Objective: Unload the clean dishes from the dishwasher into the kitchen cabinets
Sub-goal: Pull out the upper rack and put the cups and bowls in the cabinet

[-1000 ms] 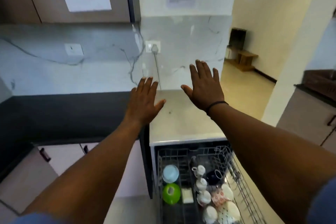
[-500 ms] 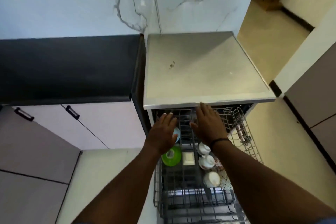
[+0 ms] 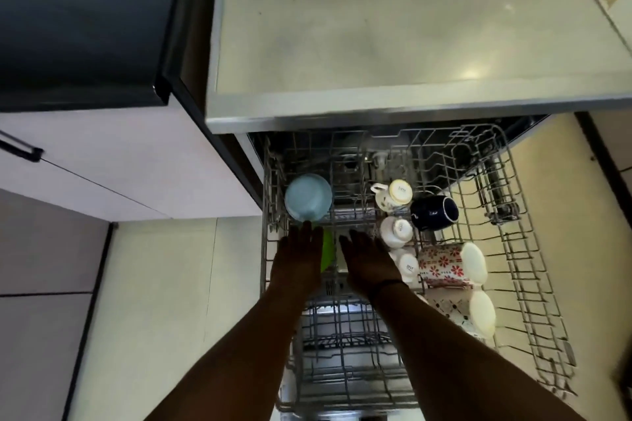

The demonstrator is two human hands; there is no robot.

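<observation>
Blue bowl [image 3: 308, 196]: upturned, far-left corner of the pulled-out upper rack [image 3: 533, 277], just beyond the left hand's fingertips; whether they touch it cannot be told. No long axis; round, base up.

Green bowl [image 3: 327, 255]: next slot nearer, mostly hidden under the left hand [image 3: 301, 261].

Left hand: fingers straight and together, palm down, holding nothing. The nearer hand to both bowls.

Right hand [image 3: 367, 263]: likewise flat and extended, holding nothing, over the rack's middle, just left of the white cup column.

White cups [image 3: 396, 231]: a column running far to near, right of the right hand. Navy mug [image 3: 433, 214] on its side beside them. Patterned mugs [image 3: 451, 265], lying with their long axes left to right, on the near right.

Edges: the dishwasher top [image 3: 393, 44] overhangs the rack's far end, so lifting room is judged to lie upward and toward the near side. Rack's right third holds bare tines; lower rack [image 3: 342, 345] beneath.
</observation>
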